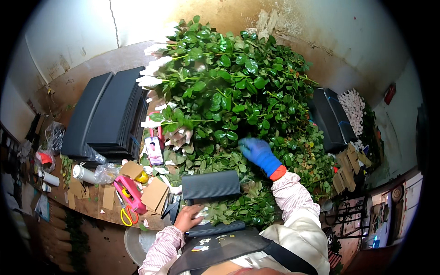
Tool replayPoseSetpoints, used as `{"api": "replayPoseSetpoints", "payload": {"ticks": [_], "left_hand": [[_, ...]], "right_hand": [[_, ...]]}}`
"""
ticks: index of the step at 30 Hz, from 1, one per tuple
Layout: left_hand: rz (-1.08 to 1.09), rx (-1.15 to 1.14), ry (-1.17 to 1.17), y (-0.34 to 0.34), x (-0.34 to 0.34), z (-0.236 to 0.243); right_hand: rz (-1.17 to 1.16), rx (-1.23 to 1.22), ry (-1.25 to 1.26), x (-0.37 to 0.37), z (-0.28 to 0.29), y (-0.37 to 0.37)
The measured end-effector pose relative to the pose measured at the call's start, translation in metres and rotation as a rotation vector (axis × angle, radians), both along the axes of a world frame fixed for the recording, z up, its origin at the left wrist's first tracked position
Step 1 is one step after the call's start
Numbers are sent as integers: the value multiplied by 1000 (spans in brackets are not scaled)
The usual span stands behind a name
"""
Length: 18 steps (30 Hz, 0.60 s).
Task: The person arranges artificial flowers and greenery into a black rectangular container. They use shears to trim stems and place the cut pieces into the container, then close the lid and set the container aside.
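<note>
My left hand [189,218] is bare, its fingers stretched out over the white heads at the left end of a bunch of leafy stems [250,208]. That bunch lies in front of me by a bent black corrugated sheet [211,184], whose raised flap stands behind the hand. My right hand [257,153], in a blue glove with a red-orange cuff, reaches to the near edge of a big heap of green rose stems [247,87]. Its fingertips are blurred against the leaves, so their grip is unclear. White-wrapped rose heads [153,73] point left from the heap.
Stacked black sheets [117,110] stand at left, more black sheets [327,117] at right. Nearer left lie a pink tape dispenser [130,195], yellow-and-red-handled scissors [127,215], cardboard pieces [156,195], a phone [154,151] and a white bottle [84,173]. Cardboard [347,167] sits at the right edge.
</note>
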<state>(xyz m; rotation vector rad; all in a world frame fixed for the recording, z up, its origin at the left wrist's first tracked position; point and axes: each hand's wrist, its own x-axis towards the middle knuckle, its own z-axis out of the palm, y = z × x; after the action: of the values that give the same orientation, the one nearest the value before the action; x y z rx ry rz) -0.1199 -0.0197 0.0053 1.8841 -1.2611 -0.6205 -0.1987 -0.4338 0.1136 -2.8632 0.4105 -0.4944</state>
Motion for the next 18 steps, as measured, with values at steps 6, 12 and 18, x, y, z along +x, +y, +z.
{"api": "replayPoseSetpoints", "payload": {"ticks": [6,12,18], "left_hand": [[-13,-8,-73,1,1,0],[9,-77,-128,2,3,6],[66,-153,-233,-14,-3,-11]], "right_hand": [[-618,-301,197,50,50,-31],[-385,-225,47,15,37,-37],[-424,-156,179,-88,-16,-83]]}}
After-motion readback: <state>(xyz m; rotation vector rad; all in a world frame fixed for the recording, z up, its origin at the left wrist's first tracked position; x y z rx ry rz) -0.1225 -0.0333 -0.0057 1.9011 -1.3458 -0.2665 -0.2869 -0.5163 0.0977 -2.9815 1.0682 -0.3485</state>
